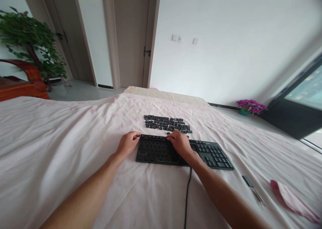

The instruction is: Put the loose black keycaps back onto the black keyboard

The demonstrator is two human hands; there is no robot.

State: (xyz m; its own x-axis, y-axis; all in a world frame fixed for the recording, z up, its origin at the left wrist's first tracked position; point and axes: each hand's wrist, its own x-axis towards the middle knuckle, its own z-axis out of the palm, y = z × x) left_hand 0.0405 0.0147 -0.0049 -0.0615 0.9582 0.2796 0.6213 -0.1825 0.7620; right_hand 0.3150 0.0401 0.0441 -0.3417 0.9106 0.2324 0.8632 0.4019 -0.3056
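- A flat black plastic computer keyboard (161,150) lies on a bed covered with a pale pink floral cotton sheet (62,138), with its thin black cable (186,195) running toward the camera.
- Most of the keyboard's left and middle section shows bare round sockets; the keys at its right end are in place.
- The left hand (127,143) rests at the keyboard's left far corner, fingers curled against the edge; whether it grips anything I cannot tell.
- The right hand (180,143) lies over the keyboard's far edge near the middle, fingertips bent down onto it; what they pinch, if anything, is hidden.
- A cluster of loose black plastic keycaps (166,123) sits in rows on the sheet just beyond the keyboard.
- To the right, near the person's forearm, lie a small dark metal puller tool (252,186) and a crumpled pink cloth (291,200).
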